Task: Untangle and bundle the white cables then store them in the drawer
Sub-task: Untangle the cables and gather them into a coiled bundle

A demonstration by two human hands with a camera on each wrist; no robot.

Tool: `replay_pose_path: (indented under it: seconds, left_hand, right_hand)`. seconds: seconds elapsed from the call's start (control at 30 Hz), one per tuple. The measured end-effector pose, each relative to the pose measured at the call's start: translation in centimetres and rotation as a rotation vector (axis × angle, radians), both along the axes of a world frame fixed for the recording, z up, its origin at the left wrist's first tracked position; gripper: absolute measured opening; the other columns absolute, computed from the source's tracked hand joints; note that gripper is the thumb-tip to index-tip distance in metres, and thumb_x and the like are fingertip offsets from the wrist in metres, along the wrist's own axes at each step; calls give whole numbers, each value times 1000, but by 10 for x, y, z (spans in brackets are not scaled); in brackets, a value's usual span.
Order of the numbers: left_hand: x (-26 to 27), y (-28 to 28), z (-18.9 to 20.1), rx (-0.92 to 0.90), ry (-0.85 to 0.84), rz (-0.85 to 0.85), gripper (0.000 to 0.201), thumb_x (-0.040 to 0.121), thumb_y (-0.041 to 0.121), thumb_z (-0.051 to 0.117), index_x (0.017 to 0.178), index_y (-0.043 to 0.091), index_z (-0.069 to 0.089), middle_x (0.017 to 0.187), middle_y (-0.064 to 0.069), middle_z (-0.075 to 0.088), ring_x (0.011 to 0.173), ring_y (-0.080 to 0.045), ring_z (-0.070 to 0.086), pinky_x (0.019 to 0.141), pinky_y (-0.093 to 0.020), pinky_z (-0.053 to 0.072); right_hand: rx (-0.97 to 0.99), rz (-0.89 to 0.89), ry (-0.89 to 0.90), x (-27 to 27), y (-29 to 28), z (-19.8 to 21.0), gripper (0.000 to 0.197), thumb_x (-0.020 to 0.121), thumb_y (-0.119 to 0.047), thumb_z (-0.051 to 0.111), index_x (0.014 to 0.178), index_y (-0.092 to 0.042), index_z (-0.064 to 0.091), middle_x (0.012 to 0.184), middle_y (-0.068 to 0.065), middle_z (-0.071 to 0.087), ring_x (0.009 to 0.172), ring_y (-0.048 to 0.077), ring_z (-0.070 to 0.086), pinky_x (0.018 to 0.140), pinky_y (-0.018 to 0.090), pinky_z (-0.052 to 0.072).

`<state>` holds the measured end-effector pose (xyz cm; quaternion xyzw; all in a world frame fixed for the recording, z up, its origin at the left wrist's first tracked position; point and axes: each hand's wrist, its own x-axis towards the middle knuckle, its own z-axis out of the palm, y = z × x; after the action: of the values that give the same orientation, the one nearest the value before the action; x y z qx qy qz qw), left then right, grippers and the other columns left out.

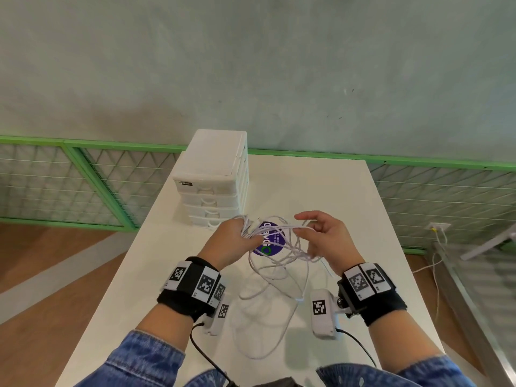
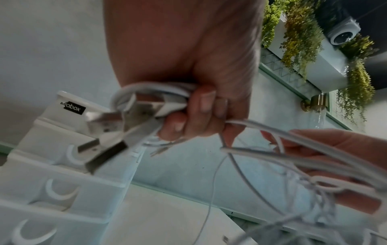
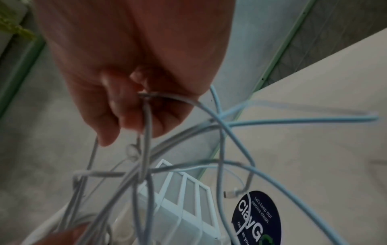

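A tangle of white cables (image 1: 279,263) hangs between my two hands above the white table (image 1: 363,219). My left hand (image 1: 237,236) grips a bunch of cable ends (image 2: 150,97), and silver USB plugs (image 2: 108,122) stick out of the fist. My right hand (image 1: 318,236) is raised to the right, and its fingers (image 3: 125,107) pinch a strand of the cables (image 3: 230,139). Long loops trail down onto the table toward me. The white drawer unit (image 1: 215,177) stands behind my left hand with all its drawers shut.
A round dark purple sticker (image 1: 269,240) lies on the table under the cables. A green-framed mesh fence (image 1: 83,180) runs behind the table. On the floor to the right lie a metal frame (image 1: 474,289) and a wall cable.
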<state>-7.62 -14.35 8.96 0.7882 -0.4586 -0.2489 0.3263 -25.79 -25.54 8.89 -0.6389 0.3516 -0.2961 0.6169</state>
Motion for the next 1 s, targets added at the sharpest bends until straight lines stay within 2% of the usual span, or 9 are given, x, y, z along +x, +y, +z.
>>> replay_pose_path:
  seconds: [0.1, 0.23, 0.37, 0.43, 0.57, 0.63, 0.83, 0.93, 1.0]
  left_hand:
    - [8, 0, 5, -70, -68, 76, 35, 78, 35, 65, 87, 1, 60, 84, -13, 61, 80, -26, 60, 73, -41, 47]
    - [11, 1, 7, -112, -179, 146, 32, 79, 37, 65, 81, 6, 58, 80, -9, 57, 77, -24, 56, 68, -36, 45]
    - [10, 3, 13, -185, -197, 185, 35, 83, 33, 67, 65, 13, 44, 67, -1, 45, 66, -18, 46, 57, -28, 34]
    - [12, 4, 17, -179, -190, 170, 40, 84, 32, 67, 60, 18, 38, 63, 4, 39, 61, -12, 41, 53, -24, 30]
    - [12, 5, 14, -122, -206, 135, 39, 82, 38, 68, 74, 2, 54, 70, -3, 47, 70, -21, 48, 61, -32, 36]
    - [13, 5, 13, -148, -205, 131, 43, 82, 39, 68, 76, -2, 54, 70, -4, 46, 69, -21, 46, 59, -31, 34]
    - [16, 8, 19, -60, 63, -58, 43, 81, 40, 71, 76, -1, 60, 58, 5, 52, 51, -2, 48, 52, -16, 35]
    - [7, 8, 21, -102, 159, -60, 32, 86, 31, 67, 61, 16, 53, 41, 13, 51, 40, 2, 45, 46, -10, 33]
    - [5, 7, 23, -143, 196, -45, 35, 87, 29, 66, 58, 21, 49, 38, 13, 49, 38, 0, 42, 44, -11, 31]
  right_hand:
    - [-82, 96, 156, 1, 2, -4, 8, 77, -10, 72, 78, -15, 66, 48, 3, 41, 38, 10, 31, 40, 17, 28]
    - [-231, 107, 344, 4, 4, -11, 30, 73, -26, 76, 58, -11, 56, 44, 0, 47, 39, 12, 44, 45, 19, 35]
    - [-79, 133, 107, 0, 7, -3, 30, 82, -10, 69, 59, 1, 53, 48, 2, 56, 45, 14, 59, 54, 22, 47]
    - [9, 116, 25, -2, 10, 5, 22, 85, -6, 62, 65, -1, 59, 40, -6, 50, 36, 11, 46, 51, 22, 40]
    - [102, 124, -12, -4, 9, 12, 20, 88, -4, 57, 69, 2, 60, 38, -12, 44, 35, 10, 22, 53, 33, 16]
    - [86, 143, 67, -4, 4, 8, 25, 88, -12, 61, 65, -3, 62, 38, -8, 36, 37, 12, 20, 51, 30, 16]
    - [-74, -99, 123, -8, -5, -11, 3, 80, -16, 71, 80, -15, 69, 56, -4, 59, 51, 7, 52, 61, 19, 45]
    - [-363, -273, 124, -6, -8, -14, 13, 77, -14, 73, 82, -21, 63, 80, -7, 61, 74, -1, 55, 70, 9, 41]
    - [-554, -357, 168, -5, -6, -11, 19, 75, -21, 76, 72, -20, 57, 75, -7, 54, 73, 6, 50, 68, 12, 38]
